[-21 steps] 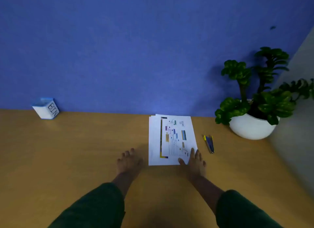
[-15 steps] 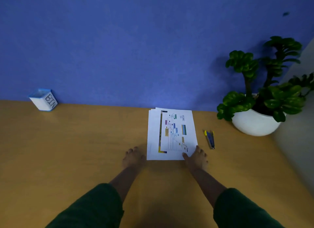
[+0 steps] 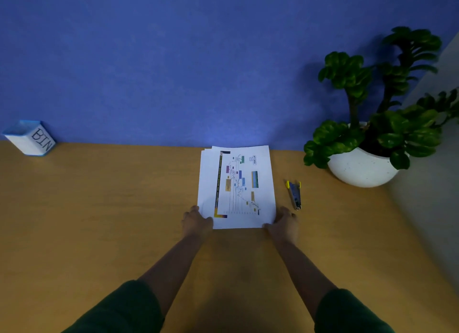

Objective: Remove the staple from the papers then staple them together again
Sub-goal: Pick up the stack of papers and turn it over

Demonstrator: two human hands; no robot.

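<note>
A stack of white papers point(image 3: 237, 188) with a colourful printed chart lies flat on the wooden desk point(image 3: 99, 221), its far edge near the blue wall. My left hand point(image 3: 197, 221) grips the near left corner, with the thumb on top of the sheet. At the near right corner, my right hand point(image 3: 283, 222) holds the stack with curled fingers. No staple can be made out at this distance. A small blue and yellow stapler tool point(image 3: 294, 194) lies on the desk just right of the papers, close to my right hand.
A white and blue box marked BIN point(image 3: 29, 139) stands at the far left against the wall. A leafy plant in a round white pot point(image 3: 360, 168) sits at the far right, beside a grey side wall point(image 3: 434, 183).
Both hands slid from lying flat on the desk to the papers' near corners and curled onto them. The left hand moved right to reach the sheet.
</note>
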